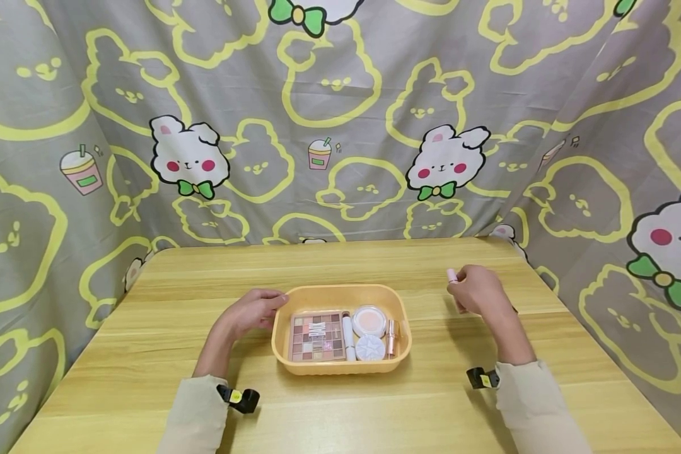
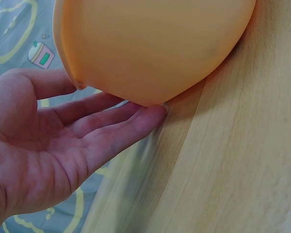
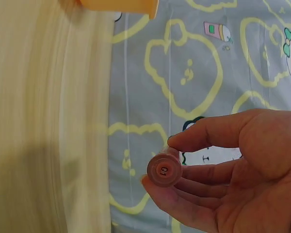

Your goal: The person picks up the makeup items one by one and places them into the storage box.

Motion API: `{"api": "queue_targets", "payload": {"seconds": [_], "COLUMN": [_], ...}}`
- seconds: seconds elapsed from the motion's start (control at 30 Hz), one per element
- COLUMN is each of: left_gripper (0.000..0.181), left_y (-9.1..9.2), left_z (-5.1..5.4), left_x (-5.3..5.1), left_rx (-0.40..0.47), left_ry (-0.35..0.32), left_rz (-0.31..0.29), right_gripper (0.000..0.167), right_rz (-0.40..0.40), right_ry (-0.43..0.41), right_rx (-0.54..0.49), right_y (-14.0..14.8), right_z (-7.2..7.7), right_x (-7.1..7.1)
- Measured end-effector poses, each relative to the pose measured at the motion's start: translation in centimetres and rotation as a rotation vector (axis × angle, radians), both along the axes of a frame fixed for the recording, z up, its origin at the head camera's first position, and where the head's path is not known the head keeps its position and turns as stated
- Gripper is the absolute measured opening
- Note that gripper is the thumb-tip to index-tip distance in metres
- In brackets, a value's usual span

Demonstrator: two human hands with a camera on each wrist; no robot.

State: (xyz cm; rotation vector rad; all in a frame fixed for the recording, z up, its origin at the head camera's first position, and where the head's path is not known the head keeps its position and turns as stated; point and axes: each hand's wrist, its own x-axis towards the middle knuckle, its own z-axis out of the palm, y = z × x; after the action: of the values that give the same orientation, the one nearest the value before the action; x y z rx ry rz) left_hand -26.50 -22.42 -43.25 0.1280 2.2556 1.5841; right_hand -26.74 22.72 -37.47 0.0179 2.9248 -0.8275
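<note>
A yellow-orange plastic basket (image 1: 340, 367) stands mid-table, holding an eyeshadow palette (image 1: 318, 337), a slim white tube (image 1: 349, 337), a clear-lidded round compact (image 1: 369, 321), a white embossed compact (image 1: 371, 347) and a rose-gold lipstick (image 1: 391, 338). At its left end, my left hand (image 1: 256, 310) grips the rim; in the left wrist view several fingers (image 2: 121, 127) lie against the outer wall. To the right, above the table, my right hand (image 1: 478, 289) pinches a small pink lip gloss tube (image 3: 165, 169) between thumb and fingers. Its round base, marked "01", faces the right wrist camera.
The wooden table (image 1: 340, 416) extends around the basket. A grey curtain (image 1: 363, 208) printed with rabbits and yellow outlines hangs behind and along both sides. Each wrist carries a black camera mount (image 1: 238, 399).
</note>
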Motion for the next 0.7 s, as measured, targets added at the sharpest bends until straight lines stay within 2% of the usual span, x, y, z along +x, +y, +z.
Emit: {"api": "queue_targets", "payload": {"seconds": [0.27, 0.7], "left_gripper": [0.053, 0.052], "left_y": [0.1, -0.1], "left_z": [0.0, -0.1], "left_x": [0.0, -0.1], "left_rx": [-0.004, 0.002], "left_ry": [0.001, -0.006], "left_rz": [0.002, 0.013], "right_gripper": [0.043, 0.042], "right_rz": [0.002, 0.027], "right_ry": [0.005, 0.059], "right_rx": [-0.063, -0.073], "right_y": [-1.2, -3.5], "right_z": [0.3, 0.7], "right_x": [0.4, 0.8]}}
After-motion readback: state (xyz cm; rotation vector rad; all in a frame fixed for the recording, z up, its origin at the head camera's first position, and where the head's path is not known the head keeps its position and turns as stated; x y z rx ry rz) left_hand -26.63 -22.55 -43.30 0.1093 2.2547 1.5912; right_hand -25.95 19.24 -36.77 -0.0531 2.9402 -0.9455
